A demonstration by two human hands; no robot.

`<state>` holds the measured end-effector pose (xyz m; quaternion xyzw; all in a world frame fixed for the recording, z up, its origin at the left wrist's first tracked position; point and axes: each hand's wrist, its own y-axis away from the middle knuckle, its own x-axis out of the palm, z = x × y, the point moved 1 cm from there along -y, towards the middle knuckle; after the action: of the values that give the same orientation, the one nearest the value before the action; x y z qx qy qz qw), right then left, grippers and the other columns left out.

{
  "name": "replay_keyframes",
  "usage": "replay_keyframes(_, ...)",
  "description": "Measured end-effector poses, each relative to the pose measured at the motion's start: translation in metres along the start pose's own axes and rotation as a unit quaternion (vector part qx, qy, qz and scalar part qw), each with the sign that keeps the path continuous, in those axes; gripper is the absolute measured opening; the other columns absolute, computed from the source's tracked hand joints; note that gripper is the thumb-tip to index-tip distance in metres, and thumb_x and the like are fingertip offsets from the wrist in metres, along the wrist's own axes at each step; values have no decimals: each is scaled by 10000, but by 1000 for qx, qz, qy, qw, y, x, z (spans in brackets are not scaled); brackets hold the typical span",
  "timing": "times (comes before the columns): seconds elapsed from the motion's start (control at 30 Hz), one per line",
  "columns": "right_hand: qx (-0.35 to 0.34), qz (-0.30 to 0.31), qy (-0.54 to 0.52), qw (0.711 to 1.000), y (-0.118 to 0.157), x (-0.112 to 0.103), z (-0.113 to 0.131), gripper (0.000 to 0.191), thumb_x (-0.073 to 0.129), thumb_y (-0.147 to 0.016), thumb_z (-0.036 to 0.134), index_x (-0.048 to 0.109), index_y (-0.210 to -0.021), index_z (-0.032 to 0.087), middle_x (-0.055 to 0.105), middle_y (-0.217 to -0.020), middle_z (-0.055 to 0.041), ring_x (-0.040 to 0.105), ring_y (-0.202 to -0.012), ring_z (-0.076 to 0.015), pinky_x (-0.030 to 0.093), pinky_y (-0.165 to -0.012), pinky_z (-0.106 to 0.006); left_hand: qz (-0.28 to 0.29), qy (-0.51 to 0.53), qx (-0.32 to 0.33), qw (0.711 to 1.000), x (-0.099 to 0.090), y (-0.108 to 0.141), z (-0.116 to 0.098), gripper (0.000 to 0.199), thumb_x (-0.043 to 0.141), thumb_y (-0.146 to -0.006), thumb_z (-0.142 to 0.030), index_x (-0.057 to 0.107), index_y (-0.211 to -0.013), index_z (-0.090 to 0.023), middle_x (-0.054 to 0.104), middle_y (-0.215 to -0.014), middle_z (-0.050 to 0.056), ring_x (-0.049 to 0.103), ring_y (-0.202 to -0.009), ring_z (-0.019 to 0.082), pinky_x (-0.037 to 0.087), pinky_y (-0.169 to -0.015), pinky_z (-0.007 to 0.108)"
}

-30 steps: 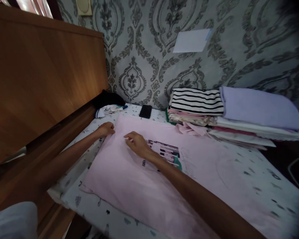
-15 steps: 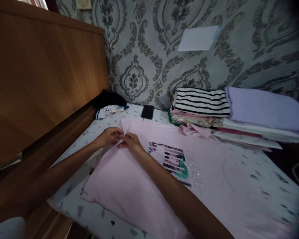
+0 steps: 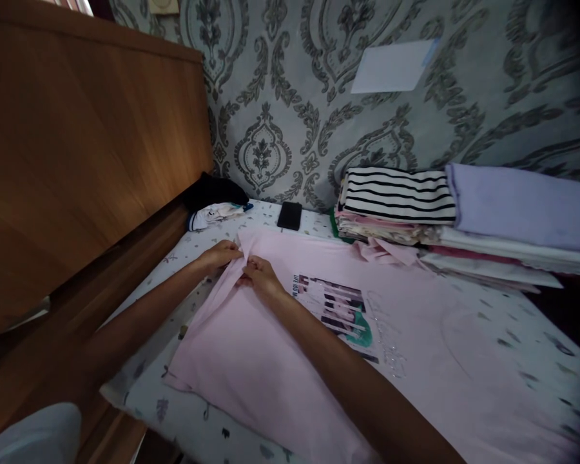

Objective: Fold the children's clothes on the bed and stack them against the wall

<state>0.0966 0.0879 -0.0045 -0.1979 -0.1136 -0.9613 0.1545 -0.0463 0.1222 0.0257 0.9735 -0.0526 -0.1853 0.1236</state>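
Note:
A pink shirt (image 3: 222, 348) with a dark and green print lies spread on a white patterned cover (image 3: 193, 412). At its far left edge my left hand (image 3: 221, 255) is closed on the fabric, fingers pinched. Just to the right, my right hand (image 3: 261, 274) also pinches the shirt, and a small fold of cloth rises between the two hands. My right forearm crosses over the shirt. One sleeve of the shirt is bunched near the folded clothes.
Folded clothes, with a striped piece (image 3: 399, 195) and a lilac piece (image 3: 522, 205) on top, stand at the back right. A black phone-like object (image 3: 289, 216) lies near the wall. Dark clothing (image 3: 217, 191) sits by the wooden panel (image 3: 96, 129) at left.
My left hand's fingers have closed more on the fabric, and the fold between my hands stands higher. The whole view has shifted slightly.

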Motion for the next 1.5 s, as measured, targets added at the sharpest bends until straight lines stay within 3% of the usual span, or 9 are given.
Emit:
replay_keyframes(0.23,-22,42,19,999,0,1,0,215,742,-730,256,581,-860,196,642,-636,30,640,-547,-151,625,-553,-312,3,114,-3,993,2,-20,-10,260,693,-768,-394,548,-766,-179,563,-643,-13,563,-563,127,492,-562,265)
replay_keyframes(0.47,-32,63,63,996,2,1,-1,185,732,-768,232,620,-908,183,586,-636,52,609,-571,-121,614,-619,-290,-83,93,52,991,4,-61,-24,188,648,-598,-81,634,-763,-170,529,-615,-52,538,-610,120,441,-590,231)
replay_keyframes(0.6,-48,97,66,992,4,-3,-4,469,750,-787,310,596,-1216,196,705,-1037,-60,695,-796,-165,613,-802,-369,-120,64,74,988,-9,-80,-29,159,590,-583,-50,622,-690,-163,593,-697,-30,570,-698,121,466,-679,234)
replay_keyframes(0.7,-76,143,116,980,6,-6,-6,593,713,-832,381,512,-1370,232,602,-1357,-137,666,-1102,-236,574,-924,-432,-100,53,51,992,-19,-83,-25,169,622,-620,-72,622,-758,-168,588,-667,-26,562,-633,117,495,-679,266)
replay_keyframes(0.83,-161,192,284,926,11,-5,-4,535,554,-927,281,444,-1449,242,571,-1421,-125,559,-1297,-234,442,-1097,-475,-72,52,12,996,-29,-74,-14,248,676,-719,-127,571,-935,-192,621,-691,-22,595,-615,110,519,-666,268)
replay_keyframes(0.97,-246,225,465,820,22,5,-6,510,399,-948,156,459,-1454,181,505,-1497,-137,424,-1414,-241,327,-1177,-495,-64,28,-18,997,-40,-57,-2,249,699,-770,-193,537,-960,-204,686,-765,19,654,-664,136,503,-624,246)
replay_keyframes(1.13,-269,240,612,703,34,20,-11,481,354,-968,122,520,-1414,186,439,-1553,-131,325,-1477,-254,248,-1203,-514,-67,-38,-30,997,-44,-40,6,183,690,-807,-298,562,-889,-195,712,-800,44,666,-661,148,468,-570,226)
replay_keyframes(1.3,-270,233,655,666,36,22,-11,493,365,-970,111,490,-1442,178,419,-1564,-140,315,-1485,-239,264,-1202,-495,-110,-160,2,981,-34,-50,-4,126,645,-822,-303,607,-848,-186,696,-779,42,655,-695,175,454,-587,249)
replay_keyframes(1.5,-286,231,668,647,39,22,-6,442,340,-1015,144,500,-1427,152,463,-1535,-136,336,-1475,-240,297,-1193,-469,-161,-297,32,941,-13,-76,-20,87,704,-740,-236,652,-790,-189,720,-974,65,644,-979,237,473,-799,291)
